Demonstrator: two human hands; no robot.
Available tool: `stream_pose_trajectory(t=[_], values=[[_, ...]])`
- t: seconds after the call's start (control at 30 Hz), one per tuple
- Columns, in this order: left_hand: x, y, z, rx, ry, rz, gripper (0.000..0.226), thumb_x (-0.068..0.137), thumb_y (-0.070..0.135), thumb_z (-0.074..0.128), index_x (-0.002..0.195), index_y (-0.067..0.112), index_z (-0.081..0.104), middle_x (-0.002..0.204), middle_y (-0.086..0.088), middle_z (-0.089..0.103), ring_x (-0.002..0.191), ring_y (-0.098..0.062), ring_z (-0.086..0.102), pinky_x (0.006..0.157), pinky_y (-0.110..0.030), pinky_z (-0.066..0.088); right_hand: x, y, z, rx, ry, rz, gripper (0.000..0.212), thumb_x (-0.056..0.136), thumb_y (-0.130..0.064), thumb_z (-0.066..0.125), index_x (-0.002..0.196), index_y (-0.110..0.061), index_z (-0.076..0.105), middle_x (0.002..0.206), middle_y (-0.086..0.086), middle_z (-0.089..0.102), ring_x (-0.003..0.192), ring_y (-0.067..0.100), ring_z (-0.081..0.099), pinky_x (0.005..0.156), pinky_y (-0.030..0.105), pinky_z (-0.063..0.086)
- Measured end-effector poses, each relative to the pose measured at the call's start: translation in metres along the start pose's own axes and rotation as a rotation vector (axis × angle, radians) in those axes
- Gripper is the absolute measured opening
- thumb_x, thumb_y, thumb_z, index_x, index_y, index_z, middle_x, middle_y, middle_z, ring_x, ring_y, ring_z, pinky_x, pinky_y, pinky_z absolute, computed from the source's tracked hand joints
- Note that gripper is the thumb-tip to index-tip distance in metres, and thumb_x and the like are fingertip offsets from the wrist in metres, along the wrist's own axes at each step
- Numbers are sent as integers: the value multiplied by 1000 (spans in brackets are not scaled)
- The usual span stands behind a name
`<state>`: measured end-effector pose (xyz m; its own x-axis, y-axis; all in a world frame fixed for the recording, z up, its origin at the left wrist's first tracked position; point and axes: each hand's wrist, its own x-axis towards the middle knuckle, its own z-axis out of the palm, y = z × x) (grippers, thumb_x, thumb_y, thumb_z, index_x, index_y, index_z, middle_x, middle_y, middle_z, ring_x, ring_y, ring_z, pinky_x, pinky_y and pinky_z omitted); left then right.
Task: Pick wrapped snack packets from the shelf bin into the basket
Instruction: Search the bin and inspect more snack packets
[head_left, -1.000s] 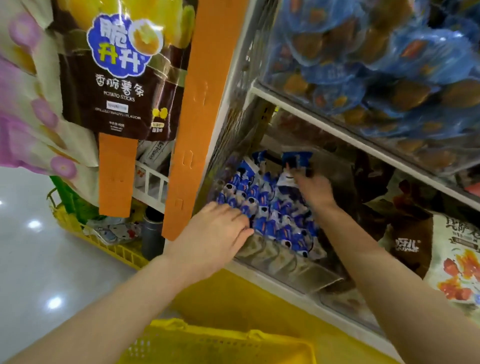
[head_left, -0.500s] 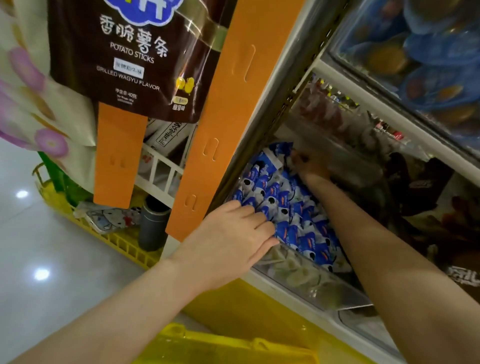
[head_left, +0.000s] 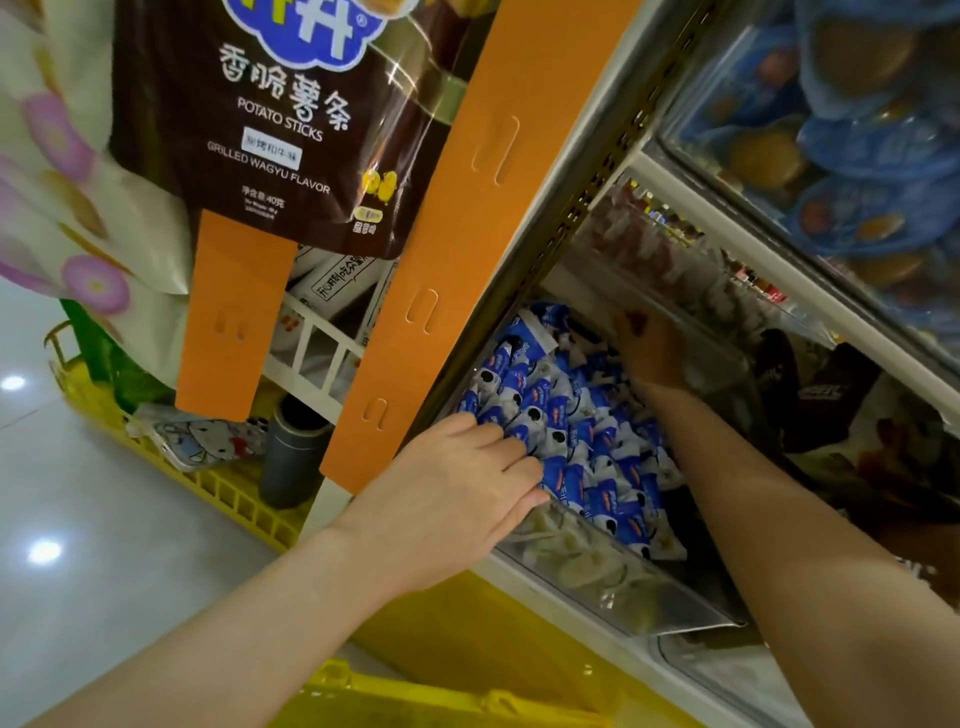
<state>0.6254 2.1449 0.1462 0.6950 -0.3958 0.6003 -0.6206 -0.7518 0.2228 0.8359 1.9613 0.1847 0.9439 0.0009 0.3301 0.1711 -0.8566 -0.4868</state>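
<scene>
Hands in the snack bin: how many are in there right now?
2. The left hand lies on the blue packets at the front left of the bin; the right hand reaches its back, fingers too dim to read.

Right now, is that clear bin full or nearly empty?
Full: blue-and-white packets heap across the clear bin, reaching its front wall.
</scene>
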Motion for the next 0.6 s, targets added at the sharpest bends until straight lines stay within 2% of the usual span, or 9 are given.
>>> stream_pose_trajectory(t=[0.07,0.17,0.23,0.3,0.37,0.43,0.53,0.6], values=[[-1,-1,0,-9,6,3,37,95,33,31,88,23,65,79,9,66,71,-9,59,70,-26,49,-1,11,-8,-59,-16,9,29,97,-22,45,106,0,61,109,19,62,98,27,57,79,26,36],[-1,-1,0,-23,13,3,38,95,33,29,88,24,64,78,9,65,70,-9,58,71,-26,49,-4,19,-9,-98,-153,76,28,96,-23,48,111,-3,59,115,17,61,103,28,57,83,28,38],[0,0,-1,-36,12,1,38,94,33,28,87,24,64,77,10,65,69,-8,58,70,-25,49,-3,19,-6,-142,-217,108,28,94,-25,51,112,-5,60,114,15,62,95,25,60,80,28,41],[0,0,-1,-48,16,2,39,94,33,28,87,24,65,76,10,65,68,-7,59,69,-23,48,-1,17,-2,-136,-266,133,30,92,-28,53,112,-7,61,112,12,63,76,15,59,71,26,43],[0,0,-1,-51,14,7,39,93,33,28,88,24,66,76,11,65,67,-6,59,69,-22,48,1,15,2,-152,-309,152,31,92,-30,54,112,-8,62,105,8,62,65,6,51,57,20,37],[0,-1,-1,-44,9,10,39,93,33,28,88,24,66,76,11,66,68,-6,59,70,-22,49,3,13,6,-194,-329,161,28,91,-28,55,111,-9,62,99,8,61,62,6,47,51,18,33],[0,0,-1,-28,-15,-5,39,94,33,28,89,25,66,78,11,67,70,-6,60,71,-23,50,1,8,9,-129,-266,188,22,90,-25,58,106,-11,63,97,6,60,66,8,49,56,20,35],[0,1,-2,-15,-27,-16,38,94,33,29,89,25,66,78,11,67,70,-6,60,71,-23,49,-4,3,6,-77,-163,192,22,90,-24,57,107,-11,63,106,9,62,81,16,57,70,25,42]])
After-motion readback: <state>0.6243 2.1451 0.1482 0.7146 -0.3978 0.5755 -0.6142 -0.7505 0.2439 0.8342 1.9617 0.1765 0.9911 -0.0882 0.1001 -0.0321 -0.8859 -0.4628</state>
